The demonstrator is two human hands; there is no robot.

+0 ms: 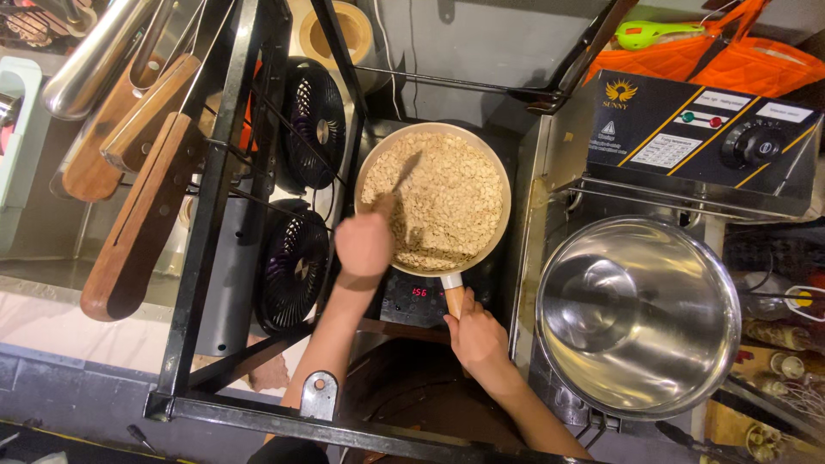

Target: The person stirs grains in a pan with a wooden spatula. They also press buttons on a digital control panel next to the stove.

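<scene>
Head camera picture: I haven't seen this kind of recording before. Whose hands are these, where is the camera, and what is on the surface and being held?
There is no machine here: a person wears one camera on the head, so you look straight down at their own two bare hands. The left hand holds a metal utensil, its tip in a pale pan filled with light flakes, perhaps oats. The right hand grips the pan's wooden handle. The pan sits on a dark cooktop with a small red display. To the right stands a large empty steel bowl, with a black control box with a knob behind it. To the left are two small black fans and a black metal frame with wooden handles hanging from it.
</scene>
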